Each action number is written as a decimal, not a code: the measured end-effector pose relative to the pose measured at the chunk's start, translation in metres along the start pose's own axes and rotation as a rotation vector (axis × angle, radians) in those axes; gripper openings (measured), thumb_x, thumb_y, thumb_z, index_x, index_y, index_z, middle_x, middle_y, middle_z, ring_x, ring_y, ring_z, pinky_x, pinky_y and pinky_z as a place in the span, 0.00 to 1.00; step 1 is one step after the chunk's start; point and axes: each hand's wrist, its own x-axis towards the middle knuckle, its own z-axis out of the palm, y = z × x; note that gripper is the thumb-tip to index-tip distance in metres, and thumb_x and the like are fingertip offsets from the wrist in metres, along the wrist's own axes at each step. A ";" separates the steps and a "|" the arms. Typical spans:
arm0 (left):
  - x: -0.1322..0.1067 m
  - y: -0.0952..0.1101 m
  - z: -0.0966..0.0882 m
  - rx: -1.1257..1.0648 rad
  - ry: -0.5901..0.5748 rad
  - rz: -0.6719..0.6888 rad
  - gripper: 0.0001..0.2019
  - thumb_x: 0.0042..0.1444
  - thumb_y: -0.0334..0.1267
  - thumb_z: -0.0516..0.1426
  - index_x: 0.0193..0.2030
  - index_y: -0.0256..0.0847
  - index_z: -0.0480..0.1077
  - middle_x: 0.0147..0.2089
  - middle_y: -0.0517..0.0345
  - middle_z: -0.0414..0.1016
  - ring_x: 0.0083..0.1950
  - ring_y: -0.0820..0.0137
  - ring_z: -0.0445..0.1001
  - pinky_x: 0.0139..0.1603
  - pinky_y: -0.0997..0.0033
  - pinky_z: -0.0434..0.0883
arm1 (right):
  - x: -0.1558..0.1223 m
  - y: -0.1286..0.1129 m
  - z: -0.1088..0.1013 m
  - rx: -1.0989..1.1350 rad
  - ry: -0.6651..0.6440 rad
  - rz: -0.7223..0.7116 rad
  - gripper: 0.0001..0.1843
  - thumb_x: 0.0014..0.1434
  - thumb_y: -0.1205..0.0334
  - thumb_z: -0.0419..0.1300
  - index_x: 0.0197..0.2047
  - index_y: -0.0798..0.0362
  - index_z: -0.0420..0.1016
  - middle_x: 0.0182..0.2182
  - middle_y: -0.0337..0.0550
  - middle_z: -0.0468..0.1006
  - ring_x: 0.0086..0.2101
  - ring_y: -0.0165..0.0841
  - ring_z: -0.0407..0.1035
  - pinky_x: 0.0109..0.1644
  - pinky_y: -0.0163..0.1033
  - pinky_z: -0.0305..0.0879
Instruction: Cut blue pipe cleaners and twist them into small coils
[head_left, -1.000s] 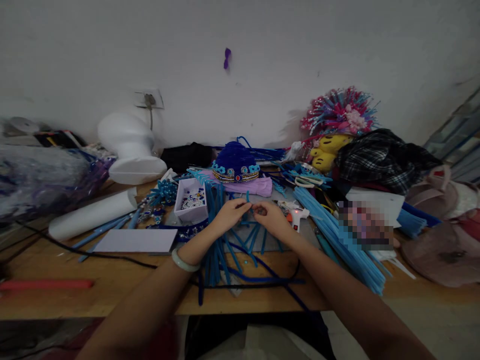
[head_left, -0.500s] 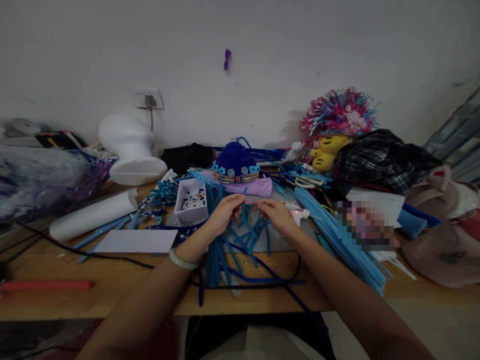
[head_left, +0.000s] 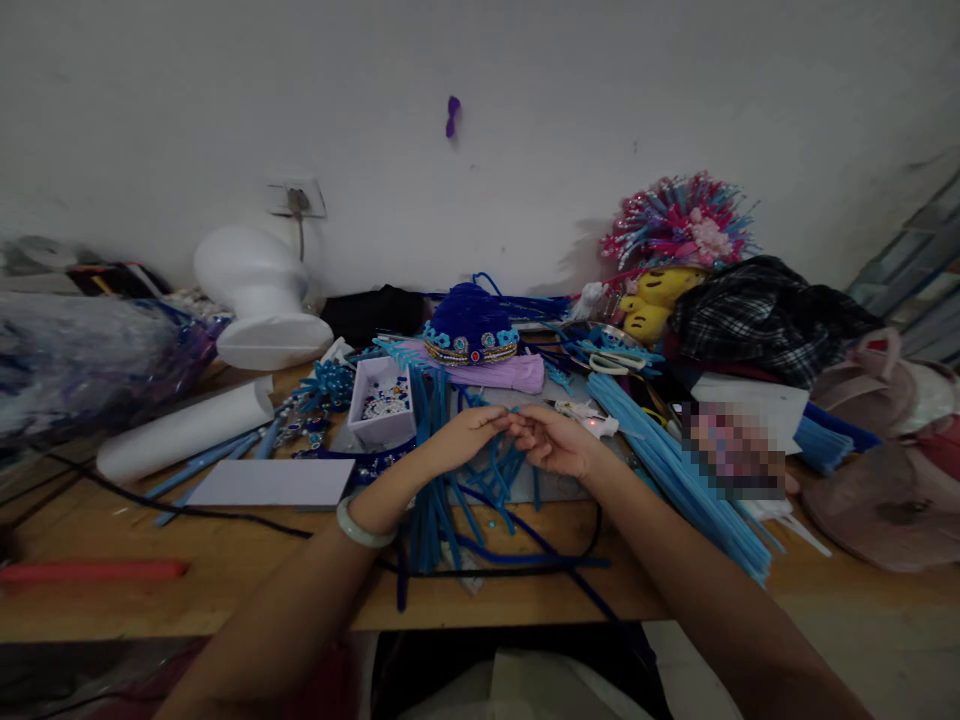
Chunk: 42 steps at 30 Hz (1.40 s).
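Observation:
My left hand (head_left: 463, 437) and my right hand (head_left: 553, 440) meet over the middle of the wooden table (head_left: 225, 570), fingertips pinched together on a light blue pipe-cleaner piece (head_left: 501, 462) whose strands hang down between them. A pale bangle (head_left: 361, 526) sits on my left wrist. Under the hands lie several loose blue pipe cleaners (head_left: 435, 510). Behind them stands a small white box of beads (head_left: 384, 402) and a blue beaded crown (head_left: 470, 328).
A white foam head (head_left: 259, 300) and a white roll (head_left: 184, 428) lie at the left, with a white sheet (head_left: 274, 482). A thick bundle of light blue pipe cleaners (head_left: 675, 470) runs along the right. A glue gun (head_left: 589, 420), a pink headdress (head_left: 679, 225), plaid cloth (head_left: 765, 315) and black cables (head_left: 150, 505) crowd around.
My hands lifted the blue piece and spread slightly half a second ago; now they have come back together, pinching it at the fingertips a little lower.

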 end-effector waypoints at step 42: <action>0.003 0.012 0.010 -0.466 0.280 -0.188 0.10 0.43 0.40 0.57 0.24 0.37 0.61 0.18 0.69 0.57 0.17 0.82 0.55 0.18 0.80 0.52 | 0.006 0.007 0.000 -0.824 0.299 -0.667 0.10 0.46 0.57 0.56 0.21 0.55 0.67 0.14 0.32 0.66 0.16 0.23 0.58 0.21 0.31 0.55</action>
